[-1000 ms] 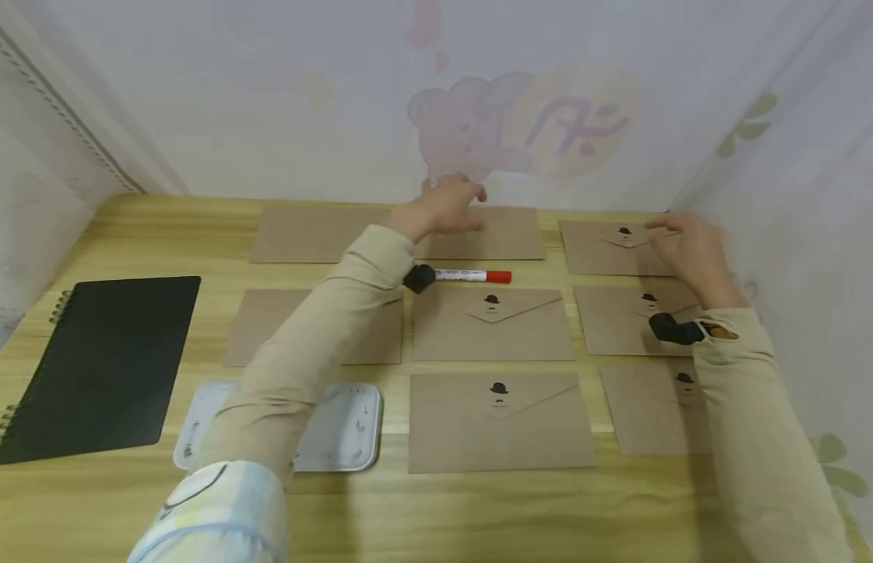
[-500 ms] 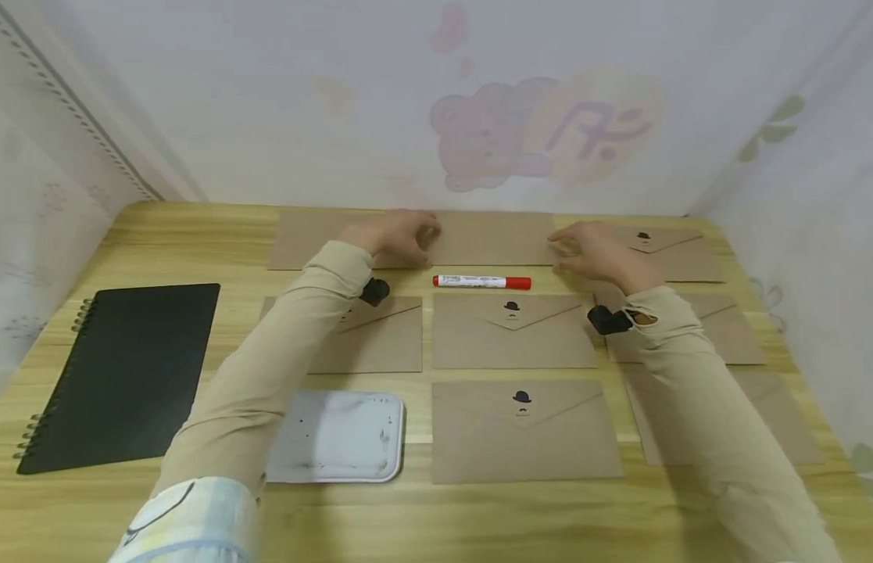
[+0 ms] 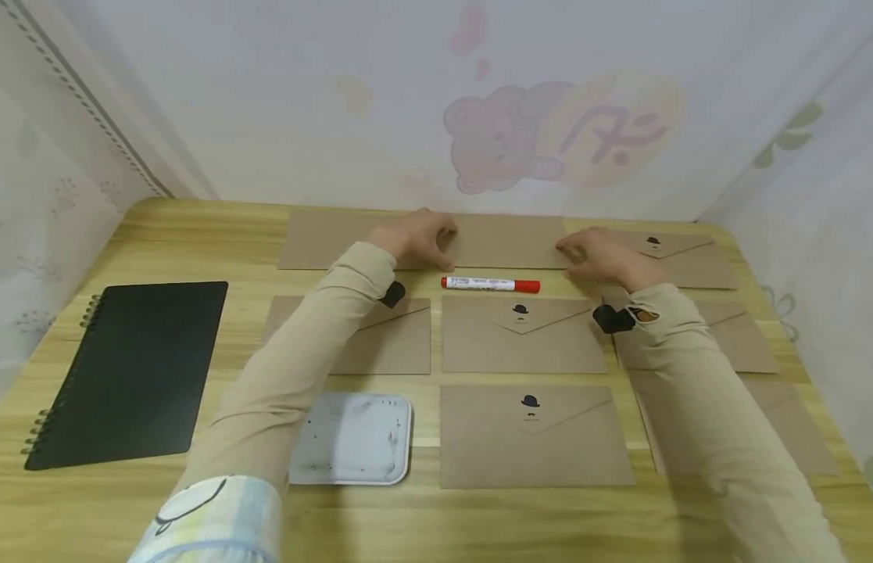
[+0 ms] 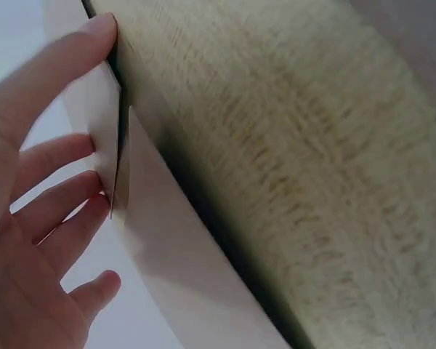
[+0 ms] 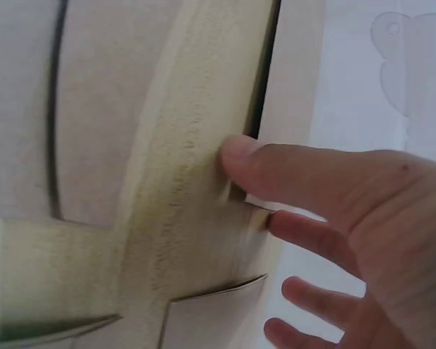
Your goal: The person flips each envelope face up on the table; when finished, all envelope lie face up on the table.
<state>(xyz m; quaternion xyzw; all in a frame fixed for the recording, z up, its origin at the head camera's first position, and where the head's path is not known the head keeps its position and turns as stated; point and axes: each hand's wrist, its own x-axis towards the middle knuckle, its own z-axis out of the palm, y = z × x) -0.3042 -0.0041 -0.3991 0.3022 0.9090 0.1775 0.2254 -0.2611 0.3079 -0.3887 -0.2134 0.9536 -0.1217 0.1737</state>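
Where the kraft envelope point(image 3: 509, 241) lies plain side up in the middle of the far row, at twelve o'clock on the table point(image 3: 162, 234), both hands have hold of it. The left hand point(image 3: 416, 238) grips its nine o'clock edge, thumb on one face and fingers point(image 4: 54, 156) on the other, as the left wrist view shows. The right hand point(image 3: 605, 254) pinches the three o'clock edge between thumb and fingertips point(image 5: 305, 225).

No writing can be read anywhere. The red marker point(image 3: 490, 284), just at six o'clock of the held envelope, carries a white label whose print is too small to make out. The middle envelope point(image 3: 524, 335), the near envelope point(image 3: 534, 434) and the far right envelope point(image 3: 678, 254) each bear a small black hat-and-moustache emblem on the flap.

A second ago the left hand hovered over the far middle envelope while the right hand was out at the far right envelope; half a second ago the right hand had come across towards the middle one, and both now grasp it. The marker has not moved.

A black spiral notebook point(image 3: 137, 367) lies at nine o'clock and a white tray point(image 3: 355, 438) at seven o'clock.
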